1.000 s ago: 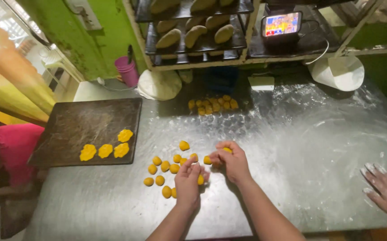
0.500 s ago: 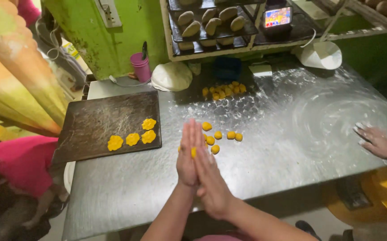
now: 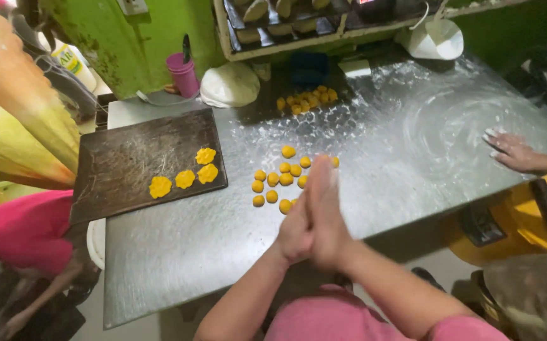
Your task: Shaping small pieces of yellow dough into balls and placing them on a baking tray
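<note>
My left hand (image 3: 294, 232) and my right hand (image 3: 327, 211) are pressed palm to palm, fingers pointing away from me, above the near edge of the floured metal table (image 3: 412, 151). Whatever lies between the palms is hidden. Just beyond my fingertips sits a cluster of several small yellow dough balls (image 3: 278, 179). To the left, a dark wooden board (image 3: 128, 158) carries several flattened yellow dough pieces (image 3: 185, 178).
A second pile of yellow balls (image 3: 305, 100), a white dough lump (image 3: 229, 85) and a pink cup (image 3: 184, 72) stand at the back. Another person's hand (image 3: 513, 151) rests on the table's right side. Someone in pink (image 3: 21, 233) is at the left. A shelf of bread shapes (image 3: 273, 25) is behind.
My hands left the ball cluster and came together palm to palm with a yellow piece between them; they have since slid slightly against each other. The view shifted down and left.
</note>
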